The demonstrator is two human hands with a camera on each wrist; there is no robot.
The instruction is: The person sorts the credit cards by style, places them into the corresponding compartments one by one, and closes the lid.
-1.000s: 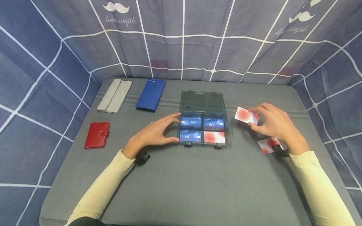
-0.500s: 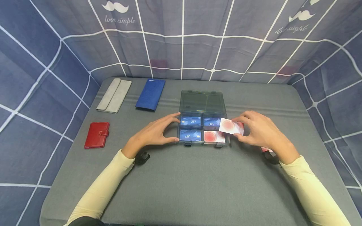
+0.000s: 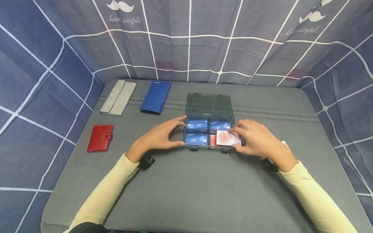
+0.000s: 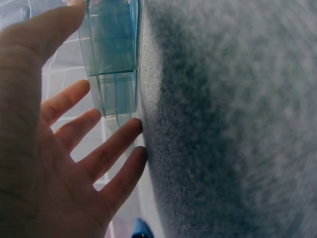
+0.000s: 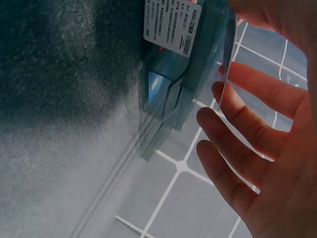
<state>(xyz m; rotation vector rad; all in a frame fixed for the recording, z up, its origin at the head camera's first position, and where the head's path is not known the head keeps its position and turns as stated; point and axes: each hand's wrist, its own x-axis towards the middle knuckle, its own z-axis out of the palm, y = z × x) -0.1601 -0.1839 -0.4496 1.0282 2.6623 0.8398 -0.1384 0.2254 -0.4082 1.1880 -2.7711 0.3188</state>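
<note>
**A:** Where does your card stand right now?

**B:** Your right hand point(image 3: 256, 142) pinches the red-and-white card point(image 3: 228, 138) by its right end, thumb at the near edge and fingertips at the far one. It hangs low over the near-right compartment of the clear box point(image 3: 208, 106), where another red card already lies. I cannot tell whether it touches that one yet.

**A:** And your other hand?

**B:** Your left hand point(image 3: 158, 137) lies relaxed against the box's left wall — thumb at the near corner, index finger along the far edge, bracing rather than gripping.

**A:** How will the card handle?

**B:** I'd judge it light, thin, stiff plastic with a glossy face, so it is likely to slide off the smooth card beneath. Hold it by the short edges, as you do — flat on a surface it would be hard to get under.

**A:** And the rest?

**B:** The box is hard, tinted, see-through plastic with four compartments, its lid laid open at the back. Three hold blue VIP cards point(image 3: 198, 125). The table point(image 3: 186, 187) wears a grey felt-like cloth, which should keep the box from skidding.
</note>
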